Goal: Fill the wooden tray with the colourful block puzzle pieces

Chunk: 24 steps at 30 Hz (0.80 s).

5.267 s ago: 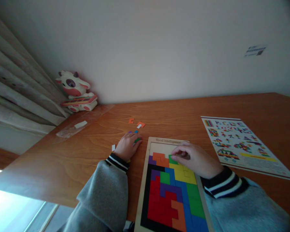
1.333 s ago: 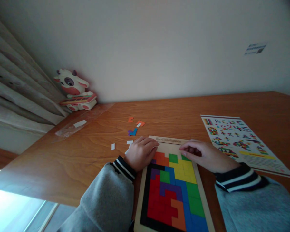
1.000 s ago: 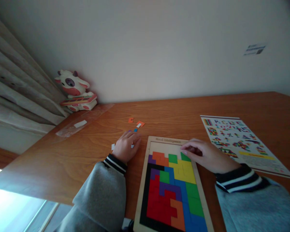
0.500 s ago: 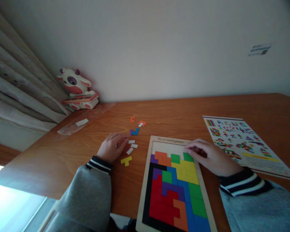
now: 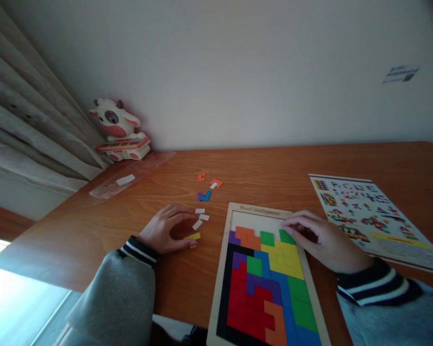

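Observation:
A wooden puzzle frame (image 5: 220,283) lies on the table, filled with coloured block pieces except for a bare strip at its top. My right hand (image 5: 310,235) rests at its upper right corner, fingertips by a green piece (image 5: 286,236); whether they pinch anything is hidden. My left hand (image 5: 169,229) is left of the frame with thumb and fingers apart, its thumb at a yellow piece (image 5: 194,236) and partly over it. Just beyond lie several white pieces (image 5: 197,224), a blue piece (image 5: 205,196) beside a purple one, and orange pieces (image 5: 201,177).
A printed pattern sheet (image 5: 375,211) lies on the right of the table (image 5: 267,168). At the back left a toy cow (image 5: 119,129) sits by a clear plastic bag (image 5: 110,191) with a white label. A curtain (image 5: 29,115) hangs on the left.
My left hand has opened and come down to the yellow piece, now partly covering it. My right hand stays by the frame's upper right corner. The whole view has shifted slightly.

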Tool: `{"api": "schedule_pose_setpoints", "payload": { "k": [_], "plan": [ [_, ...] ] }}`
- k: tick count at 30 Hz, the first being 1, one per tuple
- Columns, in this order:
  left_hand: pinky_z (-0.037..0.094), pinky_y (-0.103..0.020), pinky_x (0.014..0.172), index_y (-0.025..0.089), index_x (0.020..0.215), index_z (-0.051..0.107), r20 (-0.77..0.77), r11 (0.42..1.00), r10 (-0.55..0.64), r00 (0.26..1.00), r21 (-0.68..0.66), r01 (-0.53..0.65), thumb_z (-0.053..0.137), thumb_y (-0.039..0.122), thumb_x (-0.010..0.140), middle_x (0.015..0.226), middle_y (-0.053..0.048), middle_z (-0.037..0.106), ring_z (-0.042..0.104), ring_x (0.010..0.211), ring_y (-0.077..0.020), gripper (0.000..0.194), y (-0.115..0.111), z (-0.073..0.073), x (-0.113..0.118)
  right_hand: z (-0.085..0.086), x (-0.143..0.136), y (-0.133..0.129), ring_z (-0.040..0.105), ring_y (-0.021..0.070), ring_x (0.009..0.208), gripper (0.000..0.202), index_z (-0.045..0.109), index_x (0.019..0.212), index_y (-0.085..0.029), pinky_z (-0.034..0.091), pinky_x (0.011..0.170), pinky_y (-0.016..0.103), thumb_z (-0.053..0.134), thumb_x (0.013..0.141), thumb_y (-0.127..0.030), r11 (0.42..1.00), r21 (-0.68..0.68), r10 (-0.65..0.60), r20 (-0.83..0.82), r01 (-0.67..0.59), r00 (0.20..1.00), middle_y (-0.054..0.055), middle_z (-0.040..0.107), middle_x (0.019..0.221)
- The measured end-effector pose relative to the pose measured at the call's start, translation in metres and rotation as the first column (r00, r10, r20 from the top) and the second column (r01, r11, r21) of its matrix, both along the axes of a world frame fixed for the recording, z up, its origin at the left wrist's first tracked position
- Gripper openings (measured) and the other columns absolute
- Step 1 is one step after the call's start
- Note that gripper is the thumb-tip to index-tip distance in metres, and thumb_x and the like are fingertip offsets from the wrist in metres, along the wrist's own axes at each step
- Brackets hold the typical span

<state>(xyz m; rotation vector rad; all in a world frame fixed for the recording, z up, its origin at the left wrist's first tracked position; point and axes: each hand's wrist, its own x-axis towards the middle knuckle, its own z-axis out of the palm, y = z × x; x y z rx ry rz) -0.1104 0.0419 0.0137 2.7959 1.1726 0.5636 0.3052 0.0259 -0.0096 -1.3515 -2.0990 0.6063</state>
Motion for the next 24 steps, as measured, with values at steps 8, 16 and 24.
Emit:
{"api": "schedule_pose_setpoints", "payload": {
  "k": [8, 16, 24],
  "plan": [
    [0.055, -0.033, 0.087, 0.022, 0.111, 0.067, 0.085, 0.997, -0.076, 0.993, 0.005, 0.075, 0.069, 0.039, 0.085, 0.105, -0.006, 0.073, 0.069, 0.093, -0.0183, 0.031, -0.007, -0.006, 0.006, -0.003, -0.005, -0.005, 0.064, 0.0229, 0.082, 0.031, 0.069, 0.098, -0.025, 0.055, 0.073, 0.038, 0.049, 0.093, -0.048, 0.996, 0.087, -0.034, 0.056, 0.029, 0.998, 0.009, 0.067, 0.097],
    [0.055, -0.034, 0.087, 0.023, 0.115, 0.066, 0.096, 0.999, -0.042, 0.995, -0.023, 0.044, 0.065, 0.035, 0.088, 0.106, -0.006, 0.072, 0.067, 0.095, -0.0191, 0.029, -0.006, -0.007, 0.012, -0.004, -0.006, -0.005, 0.064, 0.0222, 0.08, 0.03, 0.069, 0.098, -0.025, 0.054, 0.071, 0.037, 0.048, 0.094, -0.047, 0.994, 0.104, -0.046, 0.077, 0.038, 0.996, 0.008, 0.066, 0.097],
    [0.042, -0.051, 0.108, 0.024, 0.132, 0.054, 0.084, 0.934, 0.34, 0.937, 0.089, -0.347, 0.057, 0.043, 0.093, 0.141, -0.011, 0.053, 0.051, 0.128, -0.029, 0.044, 0.005, -0.013, 0.014, -0.007, -0.007, -0.003, 0.065, 0.0247, 0.093, 0.031, 0.068, 0.099, -0.024, 0.054, 0.082, 0.039, 0.046, 0.096, -0.046, 0.991, 0.121, -0.057, 0.046, 0.051, 0.997, 0.009, 0.068, 0.1]
  ]
}}
